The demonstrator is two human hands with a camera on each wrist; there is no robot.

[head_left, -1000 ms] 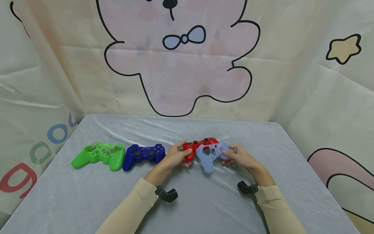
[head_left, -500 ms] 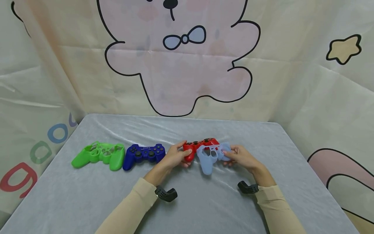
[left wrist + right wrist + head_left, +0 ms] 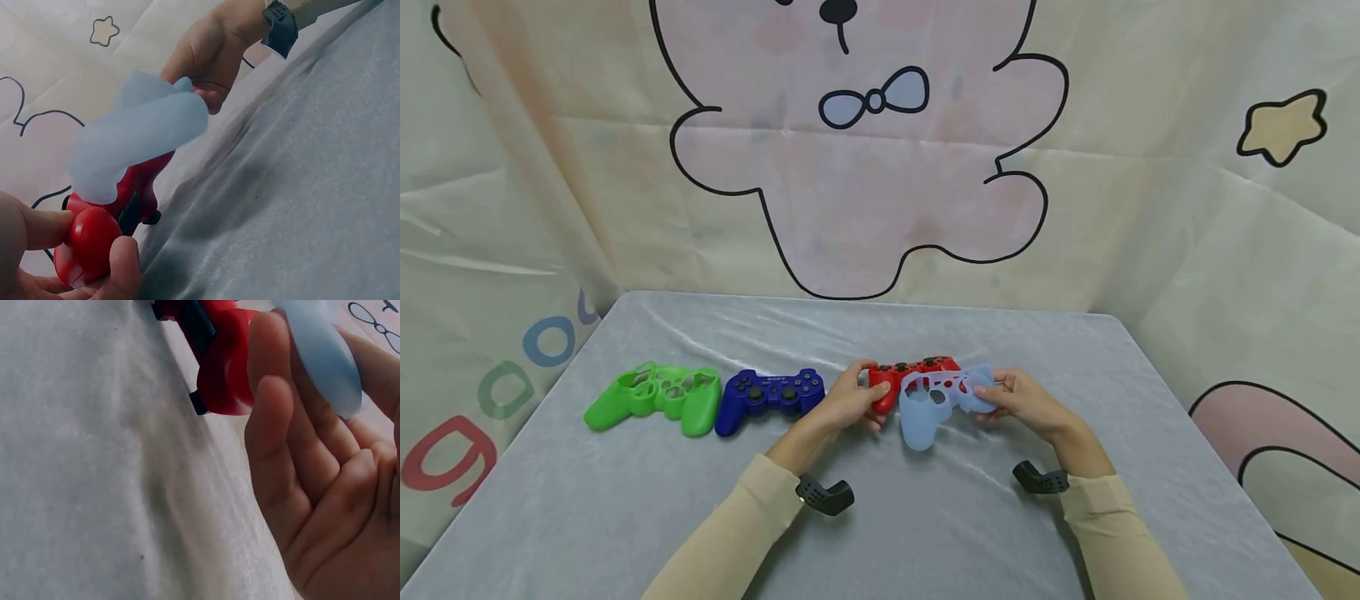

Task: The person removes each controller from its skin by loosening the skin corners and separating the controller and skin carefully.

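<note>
A red game controller is gripped at its left handle by my left hand, thumb on top and fingers beneath, as the left wrist view shows. My right hand pinches one end of a translucent pale blue silicone controller cover. In the head view the cover overlaps the front of the red controller, hiding its right part. The cover's free handle sleeve tilts out toward the left wrist camera. In the right wrist view, the red controller shows just beyond my right fingers.
To the left, a blue controller lies on the grey cloth-covered table. Beside it at the far left is a green silicone controller cover. A printed curtain hangs behind the table's back edge.
The pale blue cover has turned, its free handle swinging left and down over the red controller. My left hand has stayed nearly still, holding the controller.
</note>
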